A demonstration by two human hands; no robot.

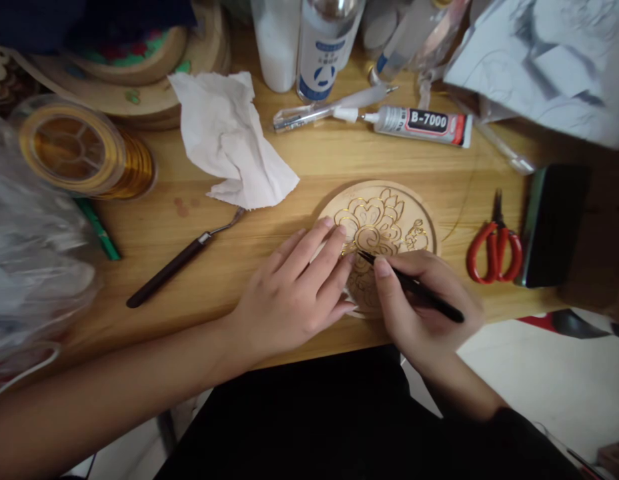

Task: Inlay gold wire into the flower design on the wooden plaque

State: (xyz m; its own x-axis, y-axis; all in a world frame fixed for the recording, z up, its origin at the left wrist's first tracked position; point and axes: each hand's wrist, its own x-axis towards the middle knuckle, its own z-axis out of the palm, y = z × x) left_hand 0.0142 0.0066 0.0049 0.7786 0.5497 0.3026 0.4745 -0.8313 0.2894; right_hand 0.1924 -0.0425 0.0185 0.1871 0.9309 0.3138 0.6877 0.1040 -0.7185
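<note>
A round wooden plaque (429,220) lies near the table's front edge, carved with a flower pattern whose lines are partly filled with gold wire. My left hand (299,287) rests on its left side, palm down with the fingers stretched out. Black tweezers (424,290) are held like a pen in my right hand (429,303), their tips touching the pattern near my left fingertips. A thin strand of gold wire (464,210) seems to trail off the plaque's right side. The plaque's lower left part is hidden under my hands.
Right of the plaque lie red-handled pliers (495,250) and a dark phone (554,227). Behind are a B-7000 glue tube (422,125), a pen (309,117) and a bottle (324,53). To the left are crumpled tissue (234,140), a dark-handled tool (172,270) and a gold wire spool (89,153).
</note>
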